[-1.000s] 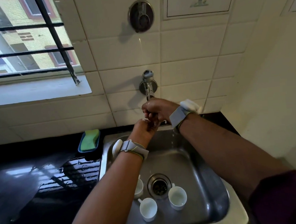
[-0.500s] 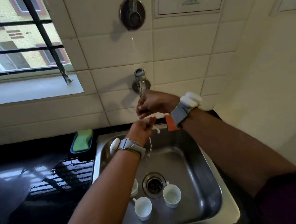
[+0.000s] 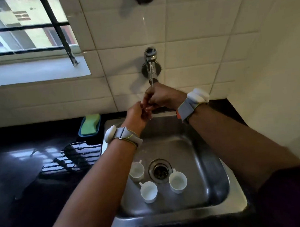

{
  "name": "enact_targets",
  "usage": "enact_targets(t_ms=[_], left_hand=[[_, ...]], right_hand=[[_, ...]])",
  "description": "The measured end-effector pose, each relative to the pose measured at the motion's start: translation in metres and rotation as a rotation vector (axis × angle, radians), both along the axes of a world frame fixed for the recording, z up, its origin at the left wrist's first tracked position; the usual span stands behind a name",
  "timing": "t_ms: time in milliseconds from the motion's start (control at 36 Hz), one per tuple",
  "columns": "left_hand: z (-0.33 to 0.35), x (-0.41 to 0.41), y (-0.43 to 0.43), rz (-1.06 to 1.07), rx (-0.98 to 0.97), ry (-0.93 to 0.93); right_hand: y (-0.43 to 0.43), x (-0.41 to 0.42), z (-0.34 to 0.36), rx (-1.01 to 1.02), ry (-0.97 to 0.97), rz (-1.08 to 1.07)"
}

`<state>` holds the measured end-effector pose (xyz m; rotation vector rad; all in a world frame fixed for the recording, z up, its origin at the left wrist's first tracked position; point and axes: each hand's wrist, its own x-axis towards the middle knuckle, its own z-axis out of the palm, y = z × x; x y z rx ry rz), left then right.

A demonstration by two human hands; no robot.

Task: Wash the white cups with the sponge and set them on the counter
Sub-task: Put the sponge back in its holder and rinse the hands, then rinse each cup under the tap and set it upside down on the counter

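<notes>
- This is a home kitchen, seen at its washing-up corner.
- A stainless steel sink (image 3: 207,162) with a round drain (image 3: 160,171) is set into a glossy black counter (image 3: 26,173).
- A chrome tap (image 3: 151,66) comes straight out of a wall of cream tiles (image 3: 193,23) above the basin.
- Three small white cups (image 3: 148,192) stand upright on the sink floor, around the drain.
- A green sponge (image 3: 90,125) lies in a blue holder (image 3: 80,133) on the counter, just beside the sink's back left corner.
- A barred window (image 3: 27,38) with a deep sill looks out on a yellow building (image 3: 32,10).
</notes>
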<state>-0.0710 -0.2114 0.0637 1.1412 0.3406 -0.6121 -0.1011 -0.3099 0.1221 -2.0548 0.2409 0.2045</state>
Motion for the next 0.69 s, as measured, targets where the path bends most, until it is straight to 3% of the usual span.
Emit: enact_targets(t_ms=[194, 444, 556, 694], left_hand=[[-0.013, -0.015, 0.007, -0.108, 0.06, 0.034], [-0.074, -0.049, 0.012, -0.287, 0.241, 0.1], [-0.099, -0.068, 0.018, -0.279, 0.276, 0.197], [-0.121, -0.08, 0.02, -0.271, 0.29, 0.225]], right_hand=[[-0.002, -0.01, -0.046, -0.359, 0.057, 0.169], [0.001, -0.052, -0.123, -0.359, 0.21, 0.236], [0.004, -0.085, -0.167, -0.564, 0.201, 0.39], [-0.005, -0.117, -0.207, -0.668, 0.296, 0.566]])
